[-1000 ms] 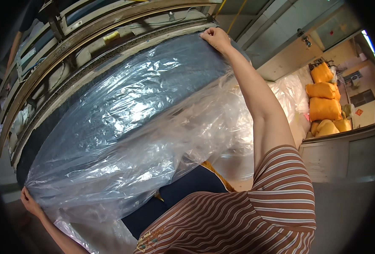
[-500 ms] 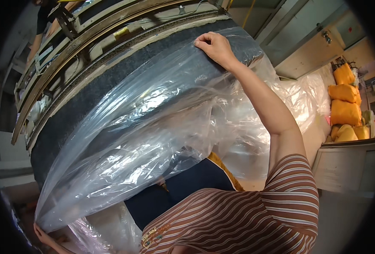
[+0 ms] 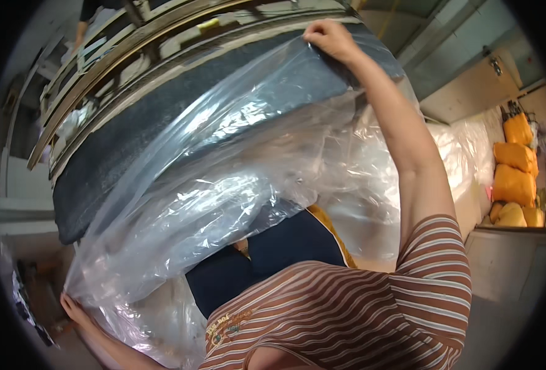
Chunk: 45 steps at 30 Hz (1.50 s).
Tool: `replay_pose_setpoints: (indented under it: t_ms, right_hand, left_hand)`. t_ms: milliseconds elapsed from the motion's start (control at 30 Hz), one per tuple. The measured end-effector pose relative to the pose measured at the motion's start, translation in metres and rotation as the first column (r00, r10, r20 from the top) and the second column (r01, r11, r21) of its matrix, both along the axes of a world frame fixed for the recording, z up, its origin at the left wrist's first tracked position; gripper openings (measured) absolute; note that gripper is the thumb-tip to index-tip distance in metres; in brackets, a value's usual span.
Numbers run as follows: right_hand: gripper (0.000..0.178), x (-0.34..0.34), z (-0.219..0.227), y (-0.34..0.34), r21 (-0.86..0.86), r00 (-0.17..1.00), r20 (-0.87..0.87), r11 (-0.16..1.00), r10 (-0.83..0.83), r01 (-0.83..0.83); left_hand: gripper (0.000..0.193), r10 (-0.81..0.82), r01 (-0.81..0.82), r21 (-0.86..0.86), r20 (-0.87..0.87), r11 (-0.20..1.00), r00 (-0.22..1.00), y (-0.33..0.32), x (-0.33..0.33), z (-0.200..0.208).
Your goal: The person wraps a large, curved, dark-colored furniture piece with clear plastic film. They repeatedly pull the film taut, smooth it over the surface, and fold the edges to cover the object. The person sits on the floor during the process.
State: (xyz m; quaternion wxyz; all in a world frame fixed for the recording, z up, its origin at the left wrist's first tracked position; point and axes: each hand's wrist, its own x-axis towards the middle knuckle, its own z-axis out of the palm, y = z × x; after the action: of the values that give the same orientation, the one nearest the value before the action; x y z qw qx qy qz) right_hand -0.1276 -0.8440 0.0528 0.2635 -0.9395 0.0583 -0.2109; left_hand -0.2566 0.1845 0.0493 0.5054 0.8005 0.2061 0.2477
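A wide sheet of clear plastic film [image 3: 223, 142] stretches between my two hands, its upper edge drawn taut and its lower folds draped over my lap. My right hand [image 3: 330, 39], at the far side, pinches the film's edge with fingers closed. At the lower left my left hand [image 3: 74, 307] grips the gathered other end. Beneath the film lies a long dark grey padded surface [image 3: 122, 145], showing through the plastic and bare along its far side. More crumpled film hangs below my left hand and to the right.
Beyond the dark surface runs a machine frame with long rails [image 3: 109, 74] and a small yellow piece [image 3: 209, 26]. Orange bundles [image 3: 515, 185] are stacked on a shelf at the right, near a pale panel [image 3: 470, 92]. Part of another person's arm shows at the top left.
My right hand has moved farther away and slightly right with the film edge. My left hand has come up and a little right. The view has shifted slightly.
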Motion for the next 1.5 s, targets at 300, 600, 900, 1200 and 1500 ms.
replay_pose_setpoints:
  t_ms: [300, 600, 900, 1200, 1500]
  right_hand:
    - [0.014, 0.035, -0.013, -0.067, 0.105, 0.881, 0.333, 0.942, -0.336, 0.319]
    - [0.02, 0.06, -0.028, -0.066, 0.37, 0.865, 0.324, 0.893, -0.382, 0.256]
    - [0.026, 0.074, -0.027, -0.076, 0.151, 0.825, 0.309, 0.881, -0.472, 0.448]
    - [0.035, 0.083, -0.031, -0.075, 0.269, 0.763, 0.305, 0.82, -0.57, 0.505]
    - [0.053, 0.083, -0.021, -0.08, 0.273, 0.75, 0.319, 0.814, -0.579, 0.512]
  left_hand:
    - [0.034, -0.111, 0.075, 0.222, 0.157, 0.972, 0.981, -0.059, 0.259, -0.031]
    - [0.038, -0.057, 0.047, 0.244, 0.034, 0.969, 0.998, -0.075, 0.372, -0.071]
    - [0.039, -0.136, 0.121, 0.206, 0.061, 0.971, 0.989, -0.074, 0.422, -0.065]
    - [0.039, -0.018, 0.017, 0.083, 0.007, 0.996, 1.0, 0.031, 0.443, -0.081]
    - [0.04, -0.185, 0.185, 0.088, -0.001, 0.979, 0.983, 0.014, 0.429, -0.077]
